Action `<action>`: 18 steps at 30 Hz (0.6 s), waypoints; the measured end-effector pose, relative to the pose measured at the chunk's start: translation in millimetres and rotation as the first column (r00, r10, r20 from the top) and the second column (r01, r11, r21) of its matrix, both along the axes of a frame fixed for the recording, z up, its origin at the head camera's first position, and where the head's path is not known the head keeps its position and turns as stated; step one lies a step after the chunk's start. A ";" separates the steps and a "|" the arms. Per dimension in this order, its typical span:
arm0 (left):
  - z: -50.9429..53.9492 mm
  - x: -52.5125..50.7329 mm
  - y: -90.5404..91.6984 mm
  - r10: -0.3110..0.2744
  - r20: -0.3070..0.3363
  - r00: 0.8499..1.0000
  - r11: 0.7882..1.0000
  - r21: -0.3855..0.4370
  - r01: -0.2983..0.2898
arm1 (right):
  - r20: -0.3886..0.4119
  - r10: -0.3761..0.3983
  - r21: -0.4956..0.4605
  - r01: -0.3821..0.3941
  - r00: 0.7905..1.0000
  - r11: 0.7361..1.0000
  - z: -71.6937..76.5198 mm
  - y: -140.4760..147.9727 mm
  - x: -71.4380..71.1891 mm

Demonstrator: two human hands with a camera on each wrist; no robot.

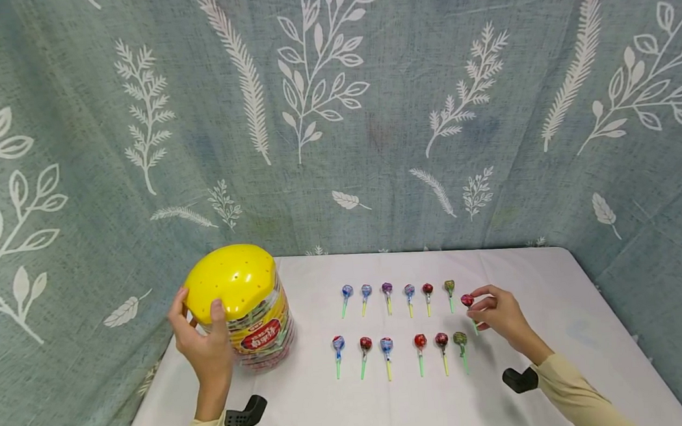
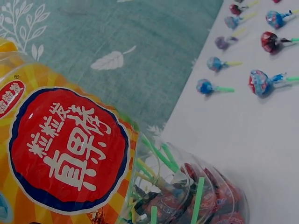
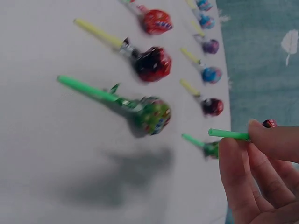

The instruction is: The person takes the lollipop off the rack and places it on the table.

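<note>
My left hand (image 1: 207,351) grips a clear plastic jar (image 1: 287,337) near its domed yellow lid (image 1: 236,278), thumb in front. The jar leans slightly. Through its wall, below the yellow and red label (image 2: 70,149), wrapped lollipops (image 2: 168,200) show. Between thumb and fingers, my right hand (image 1: 505,317) pinches a lollipop with a dark red wrapper (image 1: 467,300) by its green stick (image 3: 226,134). This lollipop is held at the right end of the back row, beside a green-wrapped lollipop (image 1: 450,286).
Lollipops lie in two rows on the white-covered table (image 1: 330,422), sticks toward me. The front row has a gap between a blue lollipop (image 1: 387,346) and a red lollipop (image 1: 420,342). A grey-green leaf-patterned curtain (image 1: 342,239) hangs behind the table and at both sides.
</note>
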State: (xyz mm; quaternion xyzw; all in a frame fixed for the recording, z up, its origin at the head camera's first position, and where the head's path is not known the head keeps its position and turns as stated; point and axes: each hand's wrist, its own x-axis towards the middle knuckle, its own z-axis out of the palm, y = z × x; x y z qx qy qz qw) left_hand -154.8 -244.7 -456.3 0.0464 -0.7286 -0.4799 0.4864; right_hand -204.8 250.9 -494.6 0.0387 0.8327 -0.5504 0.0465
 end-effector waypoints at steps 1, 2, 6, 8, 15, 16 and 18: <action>0.2 0.4 -0.1 -0.003 0.004 1.000 1.000 -0.005 0.003 | 0.006 -0.010 0.002 0.010 1.000 1.000 -3.2 2.2 0.5; 0.4 0.6 -0.2 -0.003 0.005 1.000 1.000 -0.006 0.003 | 0.011 -0.018 0.008 0.018 1.000 1.000 -6.6 4.3 0.9; 1.2 1.8 -2.4 0.003 0.005 1.000 1.000 0.000 -0.003 | 0.044 -0.048 0.030 0.047 0.998 0.998 -20.9 11.0 1.8; 2.0 1.9 -3.3 0.006 0.002 1.000 1.000 0.008 -0.006 | 0.060 -0.057 0.034 0.055 0.997 0.998 -28.2 14.2 2.1; 6.0 0.6 -3.9 -0.013 0.010 1.000 1.000 0.000 0.013 | 0.092 -0.105 0.070 0.099 0.990 0.993 -50.4 15.2 0.7; 6.2 0.4 -4.7 -0.016 0.011 1.000 1.000 -0.003 0.016 | 0.091 -0.110 0.071 0.103 0.990 0.992 -53.0 14.4 -0.3; 6.2 0.2 -6.0 -0.016 0.015 1.000 1.000 -0.005 0.016 | 0.076 -0.116 0.083 0.109 0.990 0.991 -56.8 12.6 -2.4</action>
